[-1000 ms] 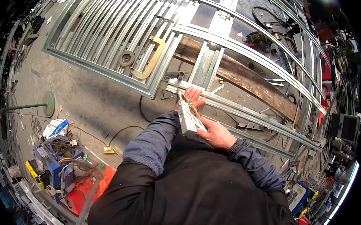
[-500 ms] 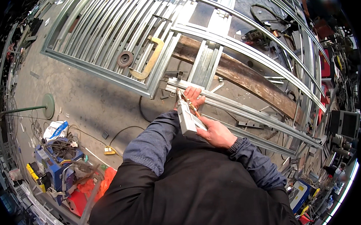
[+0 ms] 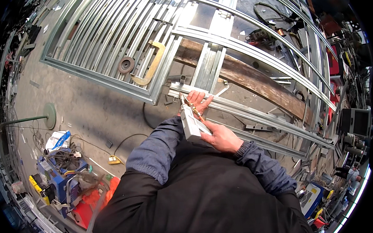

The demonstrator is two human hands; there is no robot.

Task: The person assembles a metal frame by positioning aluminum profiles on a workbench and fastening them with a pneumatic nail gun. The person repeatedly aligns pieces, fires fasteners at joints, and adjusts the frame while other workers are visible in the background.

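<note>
My right hand (image 3: 225, 139) is closed round a welding gun (image 3: 191, 125), a grey box-shaped body with a slim metal nozzle and a brass fitting on an orange line. The nozzle points away from me, its tip close to the left end of a shiny metal rail (image 3: 255, 117). Whether the tip touches the metal I cannot tell. Just right of the nozzle, my left hand (image 3: 197, 102) rests against the rail with its fingers apart; the gun partly covers its palm.
Beyond the rail lies a barred metal frame (image 3: 93, 76) carrying a yellow C-shaped clamp (image 3: 152, 66) and a dark round disc (image 3: 126, 65). A rusty beam (image 3: 262, 80) lies to the right. Blue equipment (image 3: 63, 179) with cables stands at left, near a green round-based stand (image 3: 50, 116).
The whole view has shifted slightly. Both hands and the welding gun keep nearly the same place at the rail's end.
</note>
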